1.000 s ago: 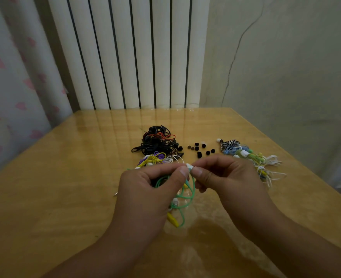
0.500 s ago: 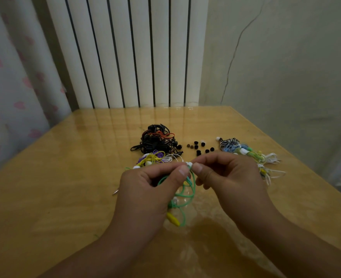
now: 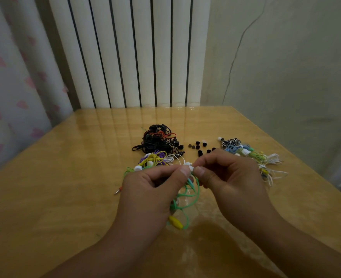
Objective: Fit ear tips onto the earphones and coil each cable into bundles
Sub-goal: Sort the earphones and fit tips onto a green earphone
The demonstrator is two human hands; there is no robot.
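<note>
**Tip going on at your fingertips**

While you hold the small white earbud end of the green earphone (image 3: 191, 168) between both hands, little has changed over the last second: the pinch sits in the same spot above the glossy yellow-brown wooden table (image 3: 65, 187), and only your view has drifted slightly. That suggests the tip is still being seated, not finished, and coiling has not begun.

Your left hand (image 3: 151, 189) has its fingers curled, thumb and forefinger pressing the earbud, with the thin green cable (image 3: 187, 194) looping down from that grip to a yellow plug piece (image 3: 175, 221). Your right hand (image 3: 226, 177) is also curled, its thumb and forefinger pinching the same white end from the other side; whether a separate tip sits between them is too small to tell.

Just beyond the earbud lies a loose tangle of yellow, purple and white earphones (image 3: 155, 159). Farther behind it sits a black and orange cable heap (image 3: 157, 140). Right of that heap are scattered small black ear tips (image 3: 199, 147), and further right the coiled bundles in striped, blue, green and white (image 3: 250, 155).
</note>
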